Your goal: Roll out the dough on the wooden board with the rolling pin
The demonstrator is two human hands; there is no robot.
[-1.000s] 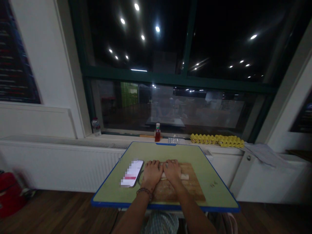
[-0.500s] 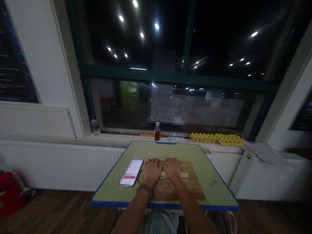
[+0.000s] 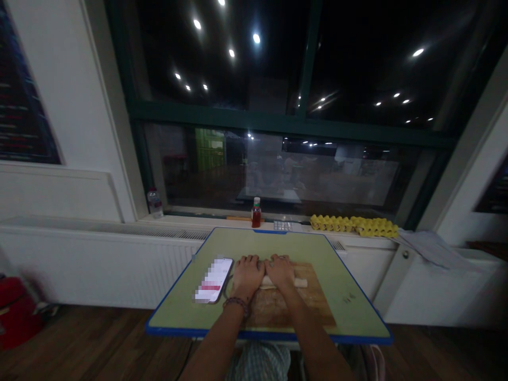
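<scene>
A wooden cutting board (image 3: 317, 301) with whitish smears lies on a small green folding table (image 3: 178, 312). Across the board runs a pale, straight rolling pin (image 3: 300, 283), its blunt right end sticking out past my right hand. My left hand (image 3: 248, 276), with a bracelet at the wrist, bears down on its left part, palm down and fingers curved over. Close beside it, thumbs almost meeting, my right hand (image 3: 280, 272) presses the pin in the same way. Some pale, dough-like material shows between the hands; most of it is hidden beneath them.
A lit phone (image 3: 214, 280) lies left of the board. On the windowsill stand a small bottle of red liquid (image 3: 256, 213), a clear bottle (image 3: 154, 202) and yellow egg trays (image 3: 353, 226). A white radiator (image 3: 99, 270) runs behind the table; a red container (image 3: 18, 312) is on the floor.
The camera view has tilted very slightly. Both hands stay on the rolling pin, with hardly any visible shift.
</scene>
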